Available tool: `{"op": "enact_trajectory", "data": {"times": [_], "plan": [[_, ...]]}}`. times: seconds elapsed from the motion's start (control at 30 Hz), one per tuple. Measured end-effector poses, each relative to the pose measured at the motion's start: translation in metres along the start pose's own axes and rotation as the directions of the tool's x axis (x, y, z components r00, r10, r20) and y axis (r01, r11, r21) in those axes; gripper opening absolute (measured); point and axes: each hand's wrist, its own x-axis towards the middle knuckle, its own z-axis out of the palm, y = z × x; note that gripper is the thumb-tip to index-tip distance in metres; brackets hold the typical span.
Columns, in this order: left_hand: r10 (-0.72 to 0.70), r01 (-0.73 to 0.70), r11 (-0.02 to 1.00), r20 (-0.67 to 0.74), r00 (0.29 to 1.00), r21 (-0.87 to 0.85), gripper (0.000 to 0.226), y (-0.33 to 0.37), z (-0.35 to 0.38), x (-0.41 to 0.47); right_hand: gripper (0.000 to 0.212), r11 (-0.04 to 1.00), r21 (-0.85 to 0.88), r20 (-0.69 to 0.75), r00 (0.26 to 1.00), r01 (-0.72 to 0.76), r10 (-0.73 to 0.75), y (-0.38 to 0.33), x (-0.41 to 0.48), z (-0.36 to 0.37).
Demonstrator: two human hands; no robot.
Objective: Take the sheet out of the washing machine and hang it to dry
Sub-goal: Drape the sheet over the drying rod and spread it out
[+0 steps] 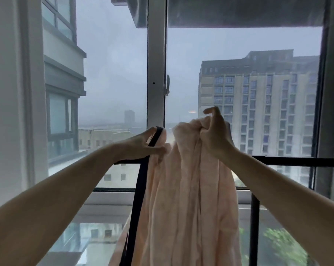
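A pale pink sheet [187, 198] hangs in long folds in front of me, draped over the black drying rack [296, 162] by the window. My right hand [216, 131] grips a bunched top edge of the sheet, raised above the rack's horizontal bar, with the forefinger sticking out. My left hand [145, 144] pinches the sheet's left edge beside a black bar [137, 198] of the rack that slants up toward my fingers. The sheet's lower end runs out of view at the bottom.
A large window [156, 73] with a white centre post and handle stands right behind the rack. A white wall [9, 93] is at the left and a grey curtain [333, 93] at the right. Buildings show outside.
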Motion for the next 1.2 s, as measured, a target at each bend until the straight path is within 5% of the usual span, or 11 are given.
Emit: {"op": "enact_trajectory", "data": {"times": [0.23, 0.37, 0.47, 0.6, 0.7, 0.77, 0.9, 1.03, 1.2], "plan": [[0.163, -0.187, 0.974, -0.175, 0.971, -0.130, 0.070, 0.038, 0.027, 0.047, 0.035, 0.996, -0.093, -0.074, 0.997, 0.000, -0.007, 0.019, 0.037, -0.027], [0.037, -0.033, 0.997, -0.062, 0.997, 0.073, 0.023, 0.030, 0.040, 0.062, 0.023, 0.949, -0.315, 0.210, 0.973, -0.029, 0.099, 0.037, 0.033, -0.034], [-0.089, 0.091, 0.955, -0.018, 0.996, 0.281, 0.057, 0.022, 0.050, 0.058, 0.018, 0.870, -0.485, 0.425, 0.847, -0.087, 0.321, 0.057, 0.020, -0.033], [-0.113, 0.124, 0.970, -0.061, 0.992, 0.211, 0.057, 0.015, 0.048, 0.054, 0.022, 0.815, -0.559, 0.386, 0.821, -0.154, 0.420, 0.061, 0.015, -0.037], [-0.066, 0.099, 0.985, -0.218, 0.974, 0.144, 0.057, 0.016, 0.050, 0.045, 0.024, 0.813, -0.563, 0.320, 0.869, -0.147, 0.379, 0.051, 0.010, -0.042], [-0.010, 0.082, 0.965, -0.276, 0.961, 0.251, 0.049, 0.018, 0.056, 0.024, 0.029, 0.794, -0.587, 0.261, 0.891, -0.158, 0.370, 0.044, -0.014, -0.043], [0.176, 0.073, 0.908, -0.533, 0.828, 0.413, 0.049, 0.021, 0.061, 0.007, 0.043, 0.798, -0.602, 0.075, 0.994, -0.022, 0.084, 0.046, -0.043, -0.045], [0.435, -0.094, 0.780, -0.429, 0.792, 0.618, 0.077, 0.004, 0.086, -0.020, 0.039, 0.777, -0.626, -0.001, 0.996, 0.068, -0.088, 0.057, -0.085, -0.044], [0.369, -0.038, 0.807, -0.453, 0.812, 0.590, 0.067, 0.004, 0.103, -0.039, 0.048, 0.791, -0.606, 0.002, 0.995, 0.082, -0.102, 0.059, -0.118, -0.044]]}}
